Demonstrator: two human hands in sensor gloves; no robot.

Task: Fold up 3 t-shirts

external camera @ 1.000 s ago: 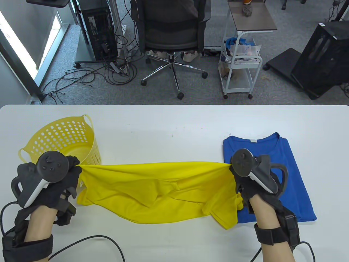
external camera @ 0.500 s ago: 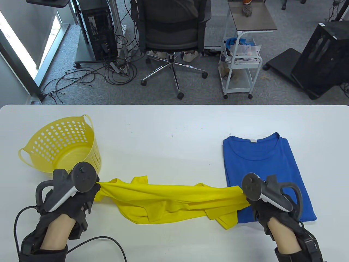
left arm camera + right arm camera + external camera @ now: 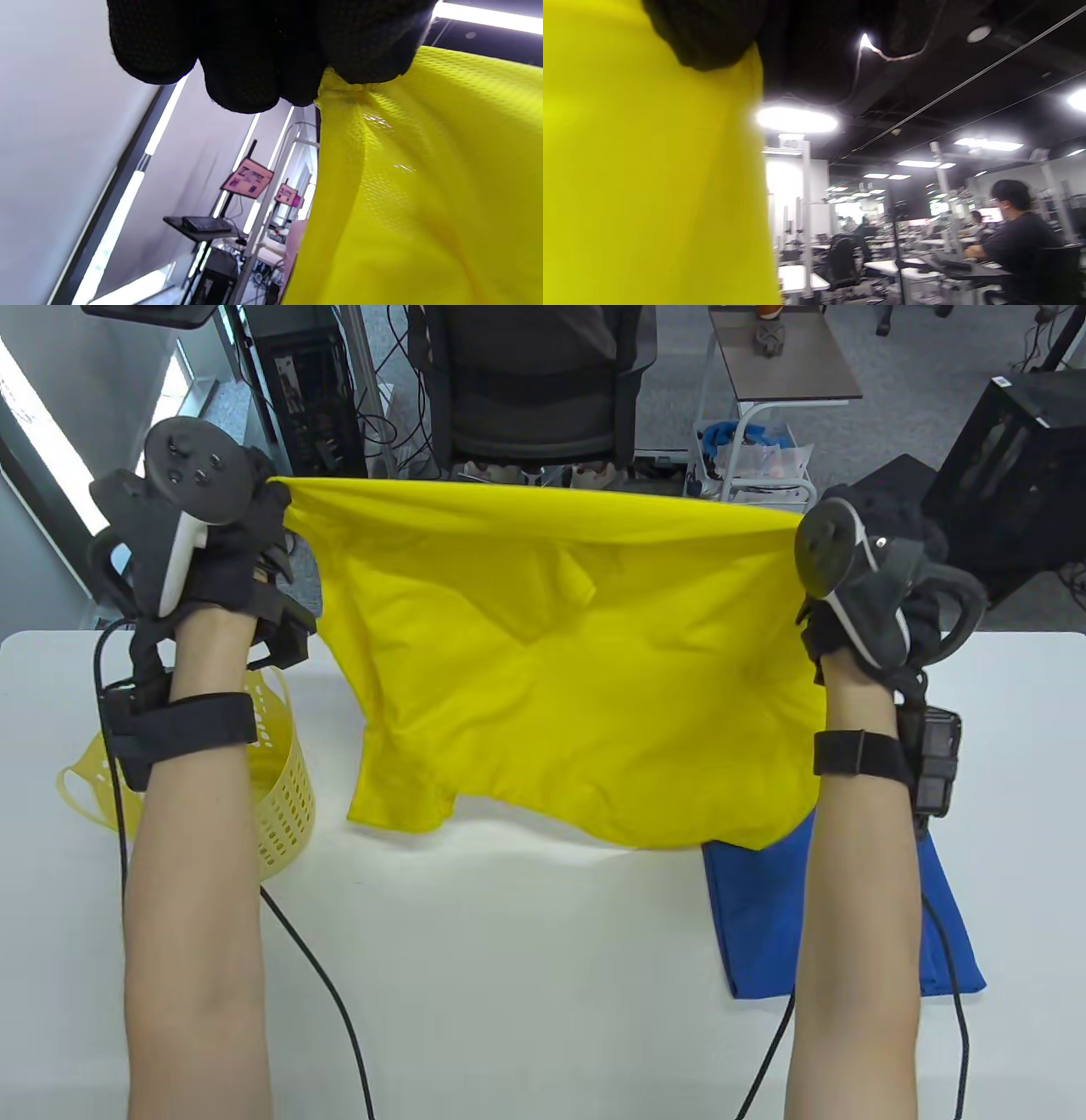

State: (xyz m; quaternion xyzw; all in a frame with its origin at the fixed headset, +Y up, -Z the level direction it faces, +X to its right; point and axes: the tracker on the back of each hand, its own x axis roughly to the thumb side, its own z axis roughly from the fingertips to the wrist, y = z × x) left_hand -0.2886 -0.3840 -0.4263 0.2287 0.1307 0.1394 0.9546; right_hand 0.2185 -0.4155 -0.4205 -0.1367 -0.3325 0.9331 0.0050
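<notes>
Table view shows our left hand (image 3: 208, 551) and right hand (image 3: 865, 594) raised above the tabletop (image 3: 526, 967), each gripping an end of the yellow t-shirt's (image 3: 560, 678) top edge so it hangs spread out. In the left wrist view our fingers (image 3: 254, 55) are curled, pinching bunched fabric; the right fingers' pose we cannot tell. To do this well, we should keep the edge taut and level, then lay it flat between the yellow basket (image 3: 284, 806) and the folded blue t-shirt (image 3: 764, 925). Half a second ago the shirt lay crumpled, stretched low.
</notes>
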